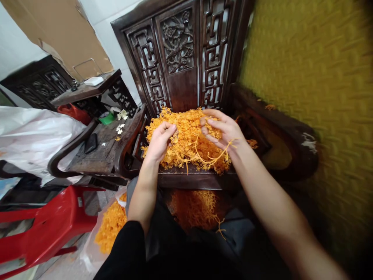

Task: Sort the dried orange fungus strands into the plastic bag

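Note:
A heap of orange, branching plastic-looking sprigs [186, 128] covers the seat of a dark carved wooden chair. Over its left side, my left hand [162, 140] is closed in a pinch on a small orange sprig [174, 139]. My right hand [223, 130], above the heap's right side, has its fingers curled round some orange pieces [212, 130]. A longer bare orange stem [214, 158] hangs between the hands, below the right palm; which hand holds it, if either, I cannot tell.
More orange sprigs [194, 208] lie below the seat, between my legs. An open plastic bag [100, 225] of orange pieces stands on the floor by a red plastic stool [58, 221]. On a side table are a dark wallet-like item [91, 143], a green roll [106, 118] and white flower-shaped pieces [120, 129].

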Available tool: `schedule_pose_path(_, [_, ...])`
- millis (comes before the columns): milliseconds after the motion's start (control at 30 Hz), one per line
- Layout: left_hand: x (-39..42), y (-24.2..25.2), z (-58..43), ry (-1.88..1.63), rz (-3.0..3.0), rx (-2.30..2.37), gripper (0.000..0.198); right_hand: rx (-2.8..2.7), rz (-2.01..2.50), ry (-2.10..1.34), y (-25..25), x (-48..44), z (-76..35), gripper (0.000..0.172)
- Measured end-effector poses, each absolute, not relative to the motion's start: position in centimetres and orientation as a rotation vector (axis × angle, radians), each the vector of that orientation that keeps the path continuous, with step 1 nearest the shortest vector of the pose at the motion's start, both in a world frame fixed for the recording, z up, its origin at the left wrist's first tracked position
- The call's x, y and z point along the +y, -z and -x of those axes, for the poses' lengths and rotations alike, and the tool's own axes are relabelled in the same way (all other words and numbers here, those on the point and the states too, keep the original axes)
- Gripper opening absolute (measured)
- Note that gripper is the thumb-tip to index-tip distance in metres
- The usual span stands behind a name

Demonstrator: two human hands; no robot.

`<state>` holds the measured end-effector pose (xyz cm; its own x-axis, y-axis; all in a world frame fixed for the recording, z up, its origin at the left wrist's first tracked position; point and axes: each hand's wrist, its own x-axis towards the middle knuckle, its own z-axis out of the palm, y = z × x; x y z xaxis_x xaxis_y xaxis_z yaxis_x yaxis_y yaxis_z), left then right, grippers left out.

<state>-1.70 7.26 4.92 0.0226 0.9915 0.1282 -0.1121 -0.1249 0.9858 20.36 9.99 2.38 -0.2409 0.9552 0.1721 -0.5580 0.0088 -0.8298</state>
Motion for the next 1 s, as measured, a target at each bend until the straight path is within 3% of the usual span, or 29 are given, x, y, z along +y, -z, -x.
schedule_pose_path(100, [7.3,-4.5,1.7,-1.422,-1.310,1.086,0.036,-1.158,0.634,-1.340,-3.8,8.8,-20.7,0.035])
schedule_pose_path(267, [6.9,-4.3,0.8,-1.443,-1.370,1.088,0.040,-1.779,0.643,-0.661,-4.0,6.3,-18.0,0.034])
schedule_pose_path(367, [6.8,-4.1,0.0,-1.474,-1.428,1.091,0.044,-1.819,0.558,-0.385,-2.4,6.0,-15.9,0.017])
schedule_pose_path(433, [6.6,-3.8,-0.5,-1.532,-1.484,1.147,0.042,-1.806,0.563,-0.304,-1.5,6.0,-15.1,0.014])
schedule_pose_path(633, [6.3,-3.4,-0.3,-1.715,-1.818,1.552,0.023,-2.155,0.917,-0.145,-1.9,5.9,-15.6,0.019])
schedule_pose_path(767, [7.3,-5.3,3.0,-2.063,-1.539,1.364,0.026,-2.085,1.143,-0.204,-1.6,6.7,-17.2,0.015])
schedule_pose_path(1000, [7.5,-6.5,2.2,-1.841,-1.202,0.948,0.034,-1.752,0.705,-0.652,-3.4,6.4,-18.0,0.012])
